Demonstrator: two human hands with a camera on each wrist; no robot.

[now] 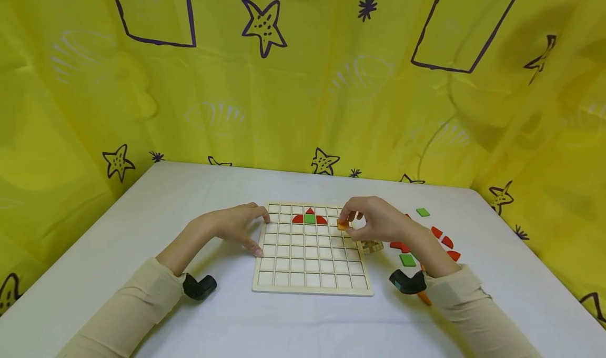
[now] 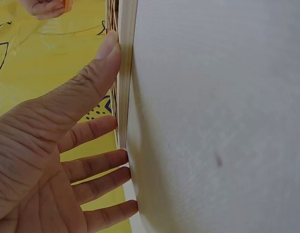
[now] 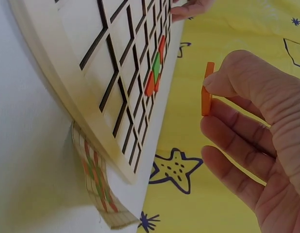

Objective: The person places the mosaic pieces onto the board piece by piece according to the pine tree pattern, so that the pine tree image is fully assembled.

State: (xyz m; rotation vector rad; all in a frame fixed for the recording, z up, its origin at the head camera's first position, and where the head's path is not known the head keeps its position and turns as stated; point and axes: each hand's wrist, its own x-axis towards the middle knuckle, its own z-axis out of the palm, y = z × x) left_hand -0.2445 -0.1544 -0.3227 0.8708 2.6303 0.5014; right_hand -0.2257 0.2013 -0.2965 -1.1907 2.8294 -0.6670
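As the right-wrist view shows, the orange tile (image 3: 206,101) runs vertically.

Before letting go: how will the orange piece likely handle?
The orange piece looks stiff, its edge straight where the fingers pinch it. Being so thin, it's probably light. Its flat shape suggests it would slide rather than roll.

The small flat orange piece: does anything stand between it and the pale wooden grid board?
Nothing visible does. The right hand pinches the small flat orange piece, and the right wrist view shows only a gap between it and the pale wooden grid board.
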